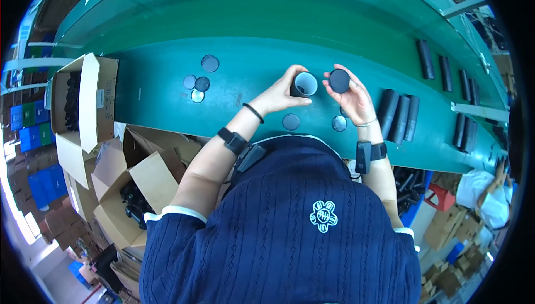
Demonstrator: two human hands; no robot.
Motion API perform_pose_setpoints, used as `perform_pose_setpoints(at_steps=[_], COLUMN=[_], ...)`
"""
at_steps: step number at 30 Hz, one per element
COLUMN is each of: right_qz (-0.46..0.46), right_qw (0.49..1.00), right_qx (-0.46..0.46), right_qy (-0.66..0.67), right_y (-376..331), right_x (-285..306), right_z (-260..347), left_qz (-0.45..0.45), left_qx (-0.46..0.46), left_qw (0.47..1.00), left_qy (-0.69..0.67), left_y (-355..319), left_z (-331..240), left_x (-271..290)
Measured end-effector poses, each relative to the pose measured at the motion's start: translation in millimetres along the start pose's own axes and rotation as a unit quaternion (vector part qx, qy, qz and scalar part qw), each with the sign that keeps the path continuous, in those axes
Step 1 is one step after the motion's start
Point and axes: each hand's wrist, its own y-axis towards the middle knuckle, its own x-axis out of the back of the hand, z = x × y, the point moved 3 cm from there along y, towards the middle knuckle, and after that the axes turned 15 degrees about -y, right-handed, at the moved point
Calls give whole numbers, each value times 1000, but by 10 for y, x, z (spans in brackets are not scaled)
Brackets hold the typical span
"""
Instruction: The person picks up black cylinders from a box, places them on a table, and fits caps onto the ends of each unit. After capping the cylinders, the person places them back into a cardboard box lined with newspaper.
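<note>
My left hand (277,93) grips a black tube (304,85) with its white-lined open end facing up. My right hand (352,93) holds a round black cap (339,80) just right of the tube's mouth, a small gap between them. Both hands hover over the green conveyor table (251,42). Below the hands, two round discs (291,121) lie on the table, one dark and one shinier (339,123).
Several loose discs (199,83) lie on the table to the left. Three finished black tubes (399,115) lie beside my right hand, more tubes (426,59) further right. Open cardboard boxes (83,100) of black tubes stand at my left, another box (136,192) lower down.
</note>
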Motion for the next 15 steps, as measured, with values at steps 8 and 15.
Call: perform_pose_setpoints(at_steps=[8, 15], right_qz=[-28, -59], right_qw=[840, 773], right_qx=[84, 109], right_qy=[-535, -622], right_y=[89, 73], right_x=[-308, -507], right_z=[189, 125], left_qz=[30, -11], left_qx=[2, -26], left_qw=[996, 981], left_qy=[85, 191], left_y=[32, -41], left_z=[62, 70], left_x=[-42, -139])
